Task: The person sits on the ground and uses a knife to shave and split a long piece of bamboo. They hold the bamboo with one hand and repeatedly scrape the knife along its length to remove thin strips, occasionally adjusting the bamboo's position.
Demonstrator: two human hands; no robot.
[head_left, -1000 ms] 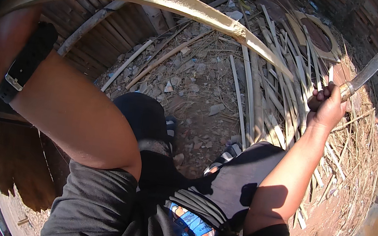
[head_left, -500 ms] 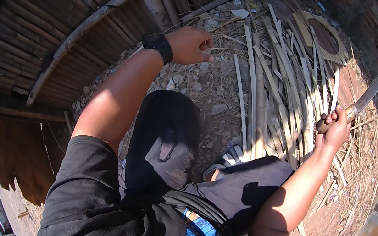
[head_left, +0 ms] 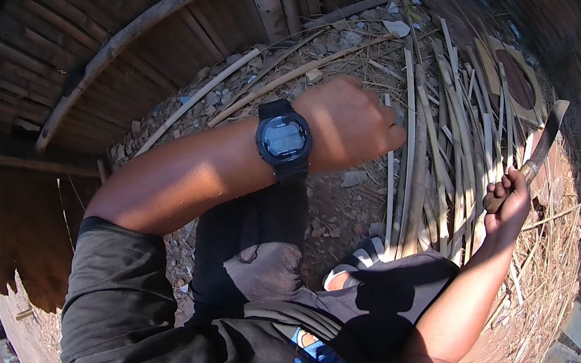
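Observation:
My right hand grips a machete at the right, over the edge of the strip pile. Its dark, slightly curved blade points up and away, and its brown wooden handle shows below the fingers. My left hand, with a black watch on the wrist, is held back-up in front of me with the fingers curled under. Whatever it may hold is hidden. Just beyond its knuckles lie long split bamboo strips, pale and yellowish, in a loose pile on the ground.
A bamboo slat wall with a curved pole rises at the left. Two long sticks lie on the rubble beside it, one a pale pole. A board with an oval opening lies far right, near dry straw. My sandalled foot is below the pile.
My left hand has swung right and nearer, turning its back and the watch face up. The machete has shifted slightly left with its blade more upright, still in my right hand.

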